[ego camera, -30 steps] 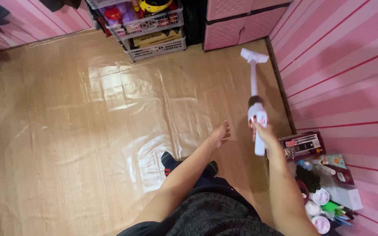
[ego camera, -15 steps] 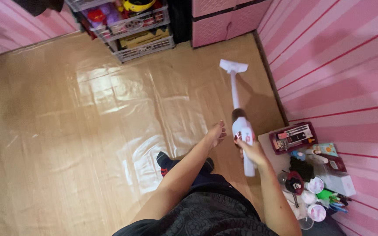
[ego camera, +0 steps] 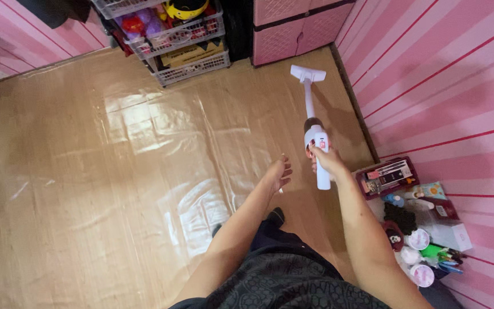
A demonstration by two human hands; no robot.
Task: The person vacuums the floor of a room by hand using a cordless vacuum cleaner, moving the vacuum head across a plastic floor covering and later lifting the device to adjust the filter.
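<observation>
Right now, right hand point(ego camera: 327, 162) grips white vacuum point(ego camera: 314, 129) near cluttered tray point(ego camera: 388, 177); left hand point(ego camera: 278, 171) hangs open, empty.

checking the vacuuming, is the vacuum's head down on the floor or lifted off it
Down, as far as the view shows. The right hand holds the white stick vacuum tilted forward, and its nozzle sits flat against the floor near the pink wall.

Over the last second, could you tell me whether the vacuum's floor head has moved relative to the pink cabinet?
Yes. The floor head of the handheld vacuum in the right hand has advanced toward the pink cabinet.
</observation>
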